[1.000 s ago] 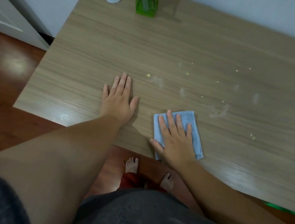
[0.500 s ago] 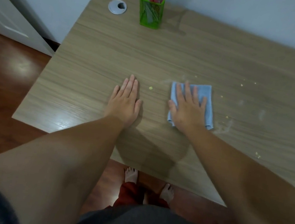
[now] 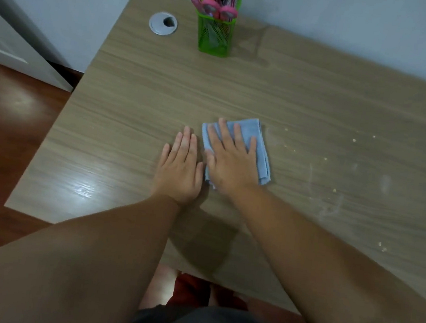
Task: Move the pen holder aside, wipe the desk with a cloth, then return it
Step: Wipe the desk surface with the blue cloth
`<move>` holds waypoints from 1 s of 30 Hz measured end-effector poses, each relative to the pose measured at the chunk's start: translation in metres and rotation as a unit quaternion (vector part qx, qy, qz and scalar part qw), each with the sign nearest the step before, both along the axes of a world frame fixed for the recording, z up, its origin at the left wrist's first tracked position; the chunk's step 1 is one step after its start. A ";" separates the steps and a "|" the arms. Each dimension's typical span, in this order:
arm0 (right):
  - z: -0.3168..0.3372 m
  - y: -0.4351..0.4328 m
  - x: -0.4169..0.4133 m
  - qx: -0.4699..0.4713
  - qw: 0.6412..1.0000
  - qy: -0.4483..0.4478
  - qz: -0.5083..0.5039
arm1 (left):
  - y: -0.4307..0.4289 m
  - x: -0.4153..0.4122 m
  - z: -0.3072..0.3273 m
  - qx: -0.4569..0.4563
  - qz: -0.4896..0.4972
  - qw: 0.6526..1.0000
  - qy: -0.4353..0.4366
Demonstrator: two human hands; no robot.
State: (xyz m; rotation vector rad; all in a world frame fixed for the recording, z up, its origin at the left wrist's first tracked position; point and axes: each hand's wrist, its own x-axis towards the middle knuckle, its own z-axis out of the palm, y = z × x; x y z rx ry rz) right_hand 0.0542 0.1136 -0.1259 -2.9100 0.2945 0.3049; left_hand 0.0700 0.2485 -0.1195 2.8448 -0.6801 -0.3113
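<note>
A green mesh pen holder [image 3: 216, 33] with pens and pink-handled scissors stands at the far edge of the wooden desk [image 3: 306, 97], near the wall. My right hand [image 3: 230, 160] lies flat on a folded light blue cloth [image 3: 260, 145] in the middle of the desk, fingers spread and pressing it down. My left hand [image 3: 180, 169] rests flat on the bare wood, its thumb side almost touching the cloth and the right hand. It holds nothing.
Crumbs [image 3: 353, 140] and whitish smears [image 3: 330, 209] lie on the desk to the right of the cloth. A round grey cable grommet [image 3: 163, 23] sits left of the pen holder. The desk's left edge drops to a brown wooden floor [image 3: 10, 138].
My right hand has slid the cloth away from the near edge, then leftward until it lies beside my left hand. The left hand has stayed flat in place.
</note>
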 end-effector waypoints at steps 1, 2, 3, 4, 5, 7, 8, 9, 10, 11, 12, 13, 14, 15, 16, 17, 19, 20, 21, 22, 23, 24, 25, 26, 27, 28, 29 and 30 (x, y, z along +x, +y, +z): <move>-0.001 -0.011 0.014 -0.001 1.000 -0.002 -0.009 | 0.000 -0.001 0.000 0.000 0.001 1.000 -0.004; -0.001 -0.026 0.025 -0.002 1.000 -0.004 -0.026 | 0.000 -0.001 0.000 0.003 0.000 1.000 -0.008; -0.001 -0.044 0.033 -0.003 0.999 -0.006 -0.051 | 0.000 0.000 0.000 0.006 -0.002 1.000 -0.011; -0.002 -0.064 0.037 -0.007 0.997 -0.006 -0.083 | 0.000 0.000 0.000 0.008 -0.004 1.000 -0.009; -0.003 -0.084 0.034 -0.013 0.993 -0.004 -0.118 | 0.000 0.000 0.000 0.009 -0.007 1.000 -0.004; -0.003 -0.115 0.010 -0.025 0.984 -0.001 -0.176 | 0.001 0.000 -0.001 0.013 -0.012 1.000 0.003; -0.002 -0.123 -0.007 -0.031 0.980 -0.001 -0.194 | 0.001 0.001 -0.001 0.013 -0.014 1.000 0.005; -0.001 -0.124 -0.025 -0.037 0.978 0.000 -0.204 | 0.002 0.001 -0.002 0.013 -0.016 1.000 0.005; 0.000 -0.119 -0.041 -0.044 0.977 0.002 -0.208 | 0.002 0.002 -0.002 0.013 -0.020 1.000 0.002; 0.001 -0.109 -0.056 -0.049 0.977 0.006 -0.207 | 0.002 0.003 -0.002 0.014 -0.025 1.000 0.001; 0.002 -0.095 -0.067 -0.051 0.978 0.010 -0.203 | 0.002 0.003 -0.003 0.013 -0.029 1.000 0.001; 0.002 -0.078 -0.075 -0.049 0.979 0.011 -0.195 | 0.002 0.004 -0.003 0.012 -0.031 0.999 0.002; 0.002 -0.060 -0.079 -0.044 0.981 0.010 -0.186 | 0.002 0.004 -0.003 0.013 -0.032 0.999 0.002; 0.001 -0.045 -0.079 -0.038 0.984 0.006 -0.176 | 0.001 0.004 -0.003 0.015 -0.032 0.999 0.000; 0.001 -0.032 -0.076 -0.033 0.986 0.002 -0.162 | 0.001 0.003 -0.003 0.016 -0.032 0.999 -0.001; -0.001 -0.024 -0.068 -0.026 0.989 -0.001 -0.146 | 0.001 0.003 -0.002 0.017 -0.032 0.999 -0.001; -0.004 -0.026 -0.043 -0.012 0.993 -0.003 -0.117 | -0.002 0.001 0.001 0.019 -0.042 0.999 -0.005; -0.005 -0.033 -0.028 -0.006 0.994 -0.006 -0.105 | -0.006 0.001 0.002 0.016 -0.051 0.999 -0.006; -0.004 -0.043 -0.011 -0.002 0.995 -0.011 -0.098 | -0.012 0.001 0.004 0.007 -0.058 0.998 -0.005; -0.003 -0.056 0.005 0.002 0.995 -0.014 -0.098 | -0.020 0.000 0.006 -0.005 -0.062 0.998 -0.005; -0.003 -0.074 0.017 0.001 0.994 -0.015 -0.105 | -0.033 -0.001 0.008 -0.016 -0.063 0.998 -0.005; -0.002 -0.093 0.028 -0.005 0.993 -0.016 -0.114 | -0.046 -0.002 0.009 -0.028 -0.056 0.998 -0.006; -0.001 -0.114 0.035 -0.013 0.992 -0.016 -0.125 | -0.061 -0.001 0.010 -0.042 -0.044 0.998 -0.008; -0.001 -0.138 0.038 -0.018 0.990 -0.014 -0.140 | -0.078 0.000 0.010 -0.056 -0.028 0.998 -0.008; 0.000 -0.160 0.036 -0.023 0.987 -0.011 -0.158 | -0.090 0.003 0.011 -0.068 -0.011 0.998 -0.004; -0.001 -0.182 0.029 -0.031 0.984 -0.009 -0.178 | -0.100 0.004 0.010 -0.073 0.003 0.997 0.003; 0.000 -0.202 0.017 -0.041 0.980 -0.008 -0.196 | -0.108 0.005 0.008 -0.071 0.014 0.997 0.010; -0.001 -0.219 0.001 -0.045 0.976 -0.005 -0.214 | -0.112 0.004 0.005 -0.058 0.016 0.998 0.013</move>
